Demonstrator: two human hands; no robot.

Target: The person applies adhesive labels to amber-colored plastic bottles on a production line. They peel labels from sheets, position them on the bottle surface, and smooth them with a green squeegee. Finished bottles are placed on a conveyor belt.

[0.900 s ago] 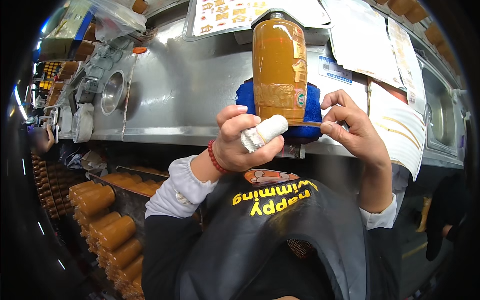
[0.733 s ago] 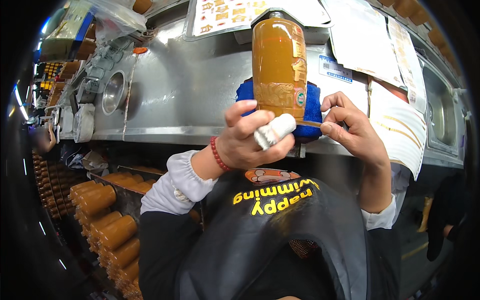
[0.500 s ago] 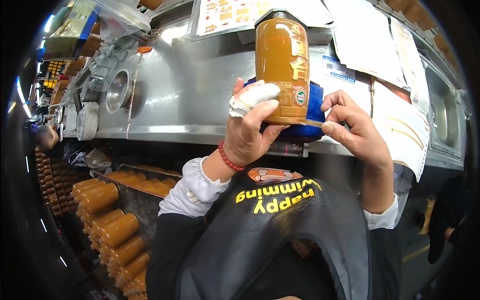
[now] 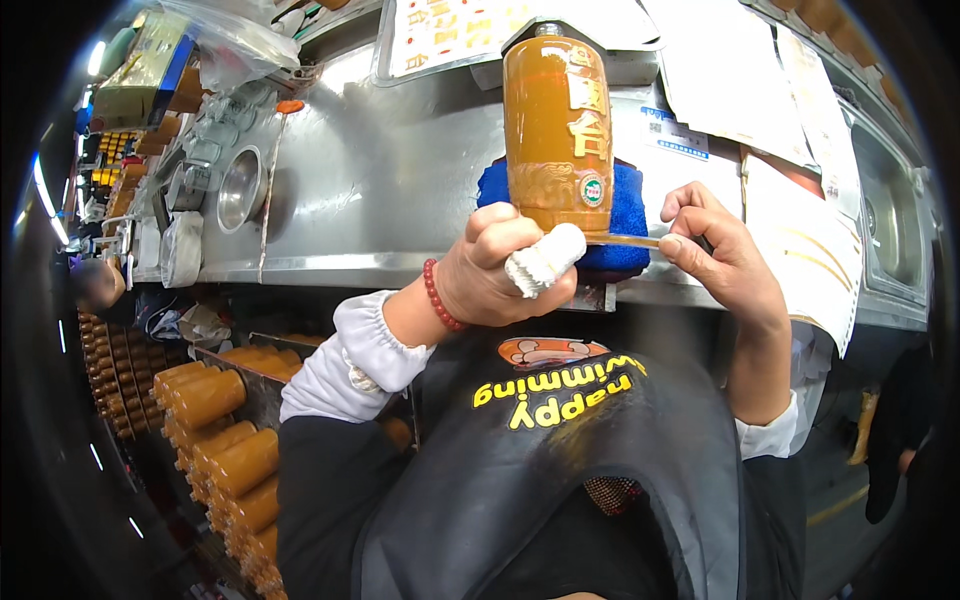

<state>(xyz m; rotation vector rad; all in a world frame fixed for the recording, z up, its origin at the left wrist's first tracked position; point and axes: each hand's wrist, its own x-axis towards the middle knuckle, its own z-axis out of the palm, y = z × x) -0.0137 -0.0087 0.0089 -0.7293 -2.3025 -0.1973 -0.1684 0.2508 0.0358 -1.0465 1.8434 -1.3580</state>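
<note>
A glossy amber-brown bottle (image 4: 548,130) with raised gold characters and a small round green-and-white emblem lies with its neck pointing away. Beneath it is a blue towel-like pad (image 4: 627,215). A narrow, shiny gold-brown strip (image 4: 632,240) runs along the bottle's base and out to the right. My right hand (image 4: 728,258) pinches the free end between thumb and forefinger. Against the base's left side, my left hand (image 4: 510,265) is closed with fingers curled; what they grip is hidden. One of its fingers is wrapped in white cloth, and a red bead bracelet circles the wrist.
On the steel worktop (image 4: 360,190) stands a metal bowl (image 4: 240,188), left. White sheets (image 4: 725,80) lie at right beside a sink (image 4: 890,220). Behind the bottle is a tray (image 4: 400,65) of gold character stickers. Many similar brown bottles (image 4: 243,462) are stacked low at left.
My left hand has turned and curled its fingers at the bottle's base. The bottle has rolled slightly, its characters shifting left. My right hand has moved slightly right, still pinching the strip.
</note>
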